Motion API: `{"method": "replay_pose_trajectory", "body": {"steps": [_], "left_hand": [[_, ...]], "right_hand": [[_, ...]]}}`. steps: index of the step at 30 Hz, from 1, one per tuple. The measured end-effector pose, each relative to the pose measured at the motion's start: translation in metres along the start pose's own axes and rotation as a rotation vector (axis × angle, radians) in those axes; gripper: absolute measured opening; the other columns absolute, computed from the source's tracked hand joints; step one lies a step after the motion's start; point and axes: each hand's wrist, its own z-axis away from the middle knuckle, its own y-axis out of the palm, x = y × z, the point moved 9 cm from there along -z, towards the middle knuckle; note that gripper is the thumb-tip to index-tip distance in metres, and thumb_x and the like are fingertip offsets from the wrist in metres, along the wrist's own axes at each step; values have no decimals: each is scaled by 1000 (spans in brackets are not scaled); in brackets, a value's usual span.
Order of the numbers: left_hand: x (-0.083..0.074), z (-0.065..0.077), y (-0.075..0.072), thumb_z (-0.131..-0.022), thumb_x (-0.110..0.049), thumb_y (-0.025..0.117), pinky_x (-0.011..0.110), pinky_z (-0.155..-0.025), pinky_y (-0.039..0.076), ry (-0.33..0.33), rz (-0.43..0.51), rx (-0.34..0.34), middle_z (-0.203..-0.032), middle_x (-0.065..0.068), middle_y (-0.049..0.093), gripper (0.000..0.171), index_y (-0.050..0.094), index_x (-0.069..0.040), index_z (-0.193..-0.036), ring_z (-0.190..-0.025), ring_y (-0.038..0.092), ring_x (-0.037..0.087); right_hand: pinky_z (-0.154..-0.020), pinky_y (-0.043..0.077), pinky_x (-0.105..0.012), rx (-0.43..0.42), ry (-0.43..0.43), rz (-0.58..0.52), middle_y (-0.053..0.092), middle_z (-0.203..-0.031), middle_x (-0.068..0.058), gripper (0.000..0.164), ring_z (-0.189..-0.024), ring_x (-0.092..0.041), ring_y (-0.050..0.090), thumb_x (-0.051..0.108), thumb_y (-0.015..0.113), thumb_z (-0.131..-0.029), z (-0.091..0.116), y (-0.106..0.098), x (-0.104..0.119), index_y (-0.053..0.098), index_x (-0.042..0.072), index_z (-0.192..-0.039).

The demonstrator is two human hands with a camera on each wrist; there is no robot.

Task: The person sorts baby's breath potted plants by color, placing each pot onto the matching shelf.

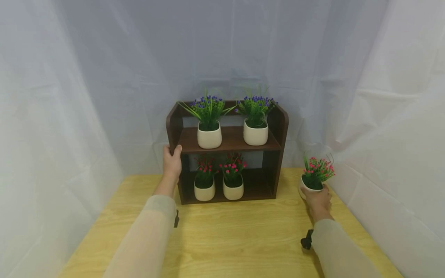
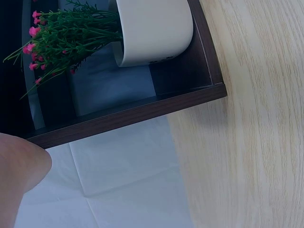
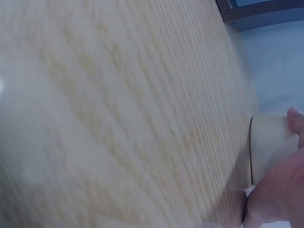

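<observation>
A dark brown two-tier wooden shelf (image 1: pixel 229 139) stands at the back of the table. My left hand (image 1: pixel 172 163) grips its left side panel, just below the upper board. To the right of the shelf, my right hand (image 1: pixel 318 199) holds a white pot with pink flowers (image 1: pixel 314 181), fingers and thumb around the pot's sides. In the right wrist view that white pot (image 3: pixel 270 145) is close to or on the table top. Two pots with purple flowers, one left (image 1: pixel 209 137) and one right (image 1: pixel 255 132), sit on the upper tier.
On the lower tier are two pots with pink flowers, one left (image 1: pixel 204 190) and one in the middle (image 1: pixel 233 188). The light wood table (image 1: pixel 236 235) has pale hanging sheets (image 1: pixel 222 50) behind it and at both sides.
</observation>
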Motion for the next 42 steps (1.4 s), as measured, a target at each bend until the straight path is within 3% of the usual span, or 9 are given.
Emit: {"method": "replay_pose_trajectory", "body": {"steps": [8, 21, 25, 31, 42], "left_hand": [[1, 2, 3, -112, -43, 48, 55, -127, 32, -21, -19, -3, -154, 21, 49, 49, 39, -9, -146, -143, 46, 37], [1, 1, 4, -111, -42, 50, 52, -125, 33, -8, 14, -27, -148, 21, 51, 46, 40, -8, -141, -138, 47, 35], [2, 1, 3, -111, -42, 50, 52, -123, 33, -1, 8, -33, -146, 21, 51, 47, 40, -7, -141, -135, 47, 36], [0, 1, 2, -111, -42, 50, 52, -124, 33, -1, 11, -35, -146, 21, 51, 45, 40, -8, -139, -136, 47, 35], [-3, 2, -1, -111, -40, 50, 51, -124, 33, 10, 17, -40, -145, 20, 50, 42, 41, -8, -137, -136, 47, 34]], "right_hand": [[-127, 31, -69, -36, 4, -17, 30, -166, -39, 108, -152, -59, 33, 39, 81, -93, 6, -5, -1, 17, 3, -171], [-130, 26, -63, -113, -5, -176, 36, -165, -35, 104, -153, -54, 30, 22, 90, -85, 5, -7, -10, 30, 1, -168], [-129, 27, -63, -122, 5, -164, 37, -164, -35, 104, -153, -54, 31, 22, 90, -85, 7, -7, -9, 31, 1, -167], [-130, 25, -64, -111, 16, -191, 34, -165, -36, 103, -154, -54, 29, 20, 89, -86, 10, -5, -7, 29, 0, -167], [-135, 20, -59, -117, 55, -343, 25, -171, -31, 106, -158, -49, 24, 10, 88, -85, 17, -2, -8, 25, 4, -170]]}}
